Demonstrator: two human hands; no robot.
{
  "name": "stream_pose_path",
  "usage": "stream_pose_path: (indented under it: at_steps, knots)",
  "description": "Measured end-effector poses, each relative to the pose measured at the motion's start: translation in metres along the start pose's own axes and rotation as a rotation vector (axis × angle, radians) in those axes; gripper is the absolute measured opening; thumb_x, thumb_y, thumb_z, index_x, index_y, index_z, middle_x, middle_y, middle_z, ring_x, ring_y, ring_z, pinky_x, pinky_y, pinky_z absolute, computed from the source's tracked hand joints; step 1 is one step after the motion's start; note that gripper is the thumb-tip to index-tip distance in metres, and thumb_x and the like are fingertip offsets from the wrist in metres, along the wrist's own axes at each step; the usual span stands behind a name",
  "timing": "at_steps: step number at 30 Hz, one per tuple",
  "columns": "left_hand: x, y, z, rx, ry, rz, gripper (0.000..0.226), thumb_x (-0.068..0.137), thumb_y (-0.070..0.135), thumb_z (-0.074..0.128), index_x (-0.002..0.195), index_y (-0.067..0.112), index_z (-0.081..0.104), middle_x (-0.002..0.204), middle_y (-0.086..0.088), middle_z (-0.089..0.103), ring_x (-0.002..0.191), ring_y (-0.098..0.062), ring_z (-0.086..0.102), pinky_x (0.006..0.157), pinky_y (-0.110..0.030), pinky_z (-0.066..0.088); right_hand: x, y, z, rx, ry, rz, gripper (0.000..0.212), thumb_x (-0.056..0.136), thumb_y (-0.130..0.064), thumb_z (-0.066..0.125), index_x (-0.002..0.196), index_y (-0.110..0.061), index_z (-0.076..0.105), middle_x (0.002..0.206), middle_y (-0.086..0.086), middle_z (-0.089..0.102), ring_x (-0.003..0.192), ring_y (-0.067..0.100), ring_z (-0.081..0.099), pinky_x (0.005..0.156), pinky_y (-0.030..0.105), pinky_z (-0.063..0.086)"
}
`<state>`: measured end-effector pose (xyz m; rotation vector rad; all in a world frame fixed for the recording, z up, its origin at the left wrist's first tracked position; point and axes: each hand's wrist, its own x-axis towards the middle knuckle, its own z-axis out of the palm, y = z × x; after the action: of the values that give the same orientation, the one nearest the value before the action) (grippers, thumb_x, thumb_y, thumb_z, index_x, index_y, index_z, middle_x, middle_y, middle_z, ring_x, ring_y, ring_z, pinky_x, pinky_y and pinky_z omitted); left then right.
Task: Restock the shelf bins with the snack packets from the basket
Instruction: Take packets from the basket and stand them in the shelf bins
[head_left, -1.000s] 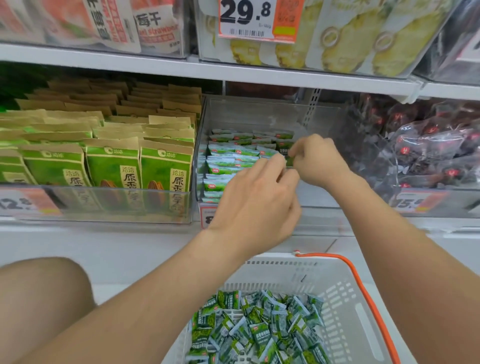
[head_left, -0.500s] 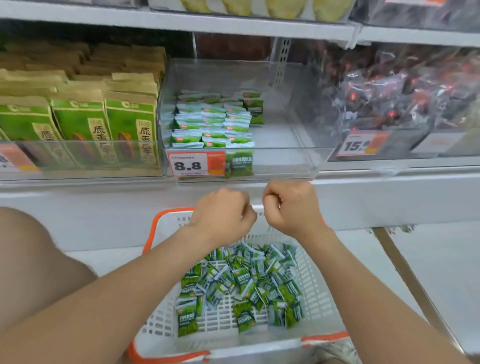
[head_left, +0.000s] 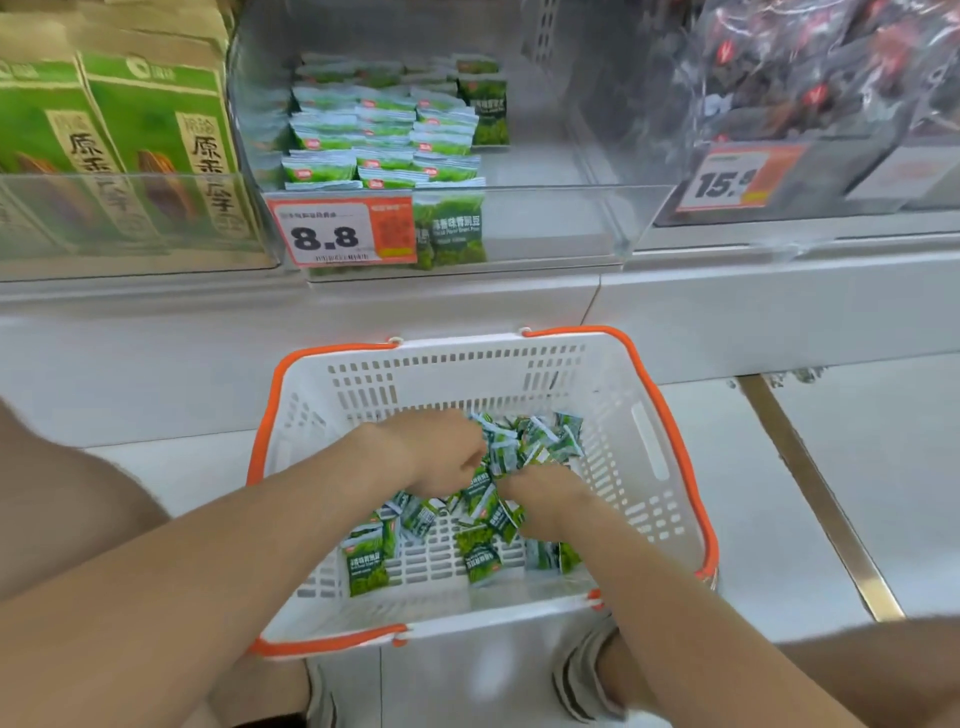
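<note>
A white basket with an orange rim (head_left: 467, 371) stands on the floor below the shelf. Several small green snack packets (head_left: 366, 564) lie loose in it. Both my hands are down inside the basket. My left hand (head_left: 436, 454) is curled over the heap, and its fingers grip packets at the pile's top. My right hand (head_left: 545, 499) is dug into the packets beside it, its fingers buried and hidden. Above, a clear shelf bin (head_left: 550, 223) holds neat rows of the same green packets (head_left: 384, 135) on its left side; its right side is bare.
An orange price tag reading 8.8 (head_left: 337, 234) hangs on the bin's front. Green and tan boxed packs (head_left: 150, 130) fill the bin to the left. Dark red-marked bags (head_left: 805, 67) fill the bin to the right. My knee (head_left: 62, 493) is at the left.
Both hands came away from the shelf bin and dropped into the basket. The view tilted down from the shelf to the basket.
</note>
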<state>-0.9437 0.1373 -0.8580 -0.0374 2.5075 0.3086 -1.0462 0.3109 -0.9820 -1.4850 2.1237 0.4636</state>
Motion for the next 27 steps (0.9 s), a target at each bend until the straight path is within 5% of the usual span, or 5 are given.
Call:
stream_pose_path:
  at_steps: [9,16,20,24,27]
  knots:
    - [0.002,-0.007,-0.008,-0.045,0.048,-0.022,0.028,0.099,0.025,0.046,0.101,0.014,0.071,0.098,-0.011,0.072,0.075,-0.027,0.061,0.075,-0.046,0.058,0.025,-0.002,0.020,-0.189,0.019,0.038,0.069,0.088,-0.003,0.072,0.149,-0.010,0.041,0.120,0.011,0.069,0.114,0.033,0.062,0.105,0.048,0.046]
    - [-0.004,-0.011,-0.023,-0.104,0.142,-0.076,0.032,0.106,0.020,0.041,0.121,0.024,0.069,0.122,-0.003,0.066,0.103,-0.027,0.065,0.090,-0.045,0.056,0.014,0.002,-0.017,0.804,0.133,0.170,0.013,0.095,-0.017,0.051,0.101,-0.014,0.062,0.069,0.006,0.063,0.062,0.024,0.056,0.058,0.035,0.049]
    - [-0.009,-0.018,-0.041,-0.227,0.288,-0.102,0.035,0.103,0.025,0.057,0.138,0.024,0.060,0.136,-0.003,0.063,0.123,-0.023,0.057,0.103,-0.041,0.048,-0.005,0.002,-0.099,1.166,0.420,0.102,0.024,0.101,-0.021,0.055,0.081,-0.010,0.064,0.074,0.005,0.062,0.067,0.016,0.056,0.067,0.035,0.049]
    - [-0.034,-0.014,-0.080,-0.581,0.476,-0.078,0.030,0.101,0.027,0.068,0.130,0.024,0.065,0.115,-0.003,0.075,0.091,-0.016,0.071,0.083,-0.035,0.058,-0.039,0.006,-0.177,1.233,0.556,0.031,0.022,0.099,-0.027,0.062,0.094,-0.006,0.067,0.084,0.008,0.070,0.063,0.002,0.065,0.070,0.028,0.051]
    - [-0.060,-0.006,-0.106,-0.869,0.525,-0.061,0.014,0.098,0.019,0.074,0.111,0.015,0.073,0.083,-0.011,0.078,0.078,-0.020,0.078,0.072,-0.036,0.065,-0.071,0.011,-0.209,1.244,0.502,-0.044,0.034,0.095,-0.044,0.070,0.098,-0.010,0.066,0.077,0.012,0.071,0.059,0.018,0.067,0.064,0.030,0.042]
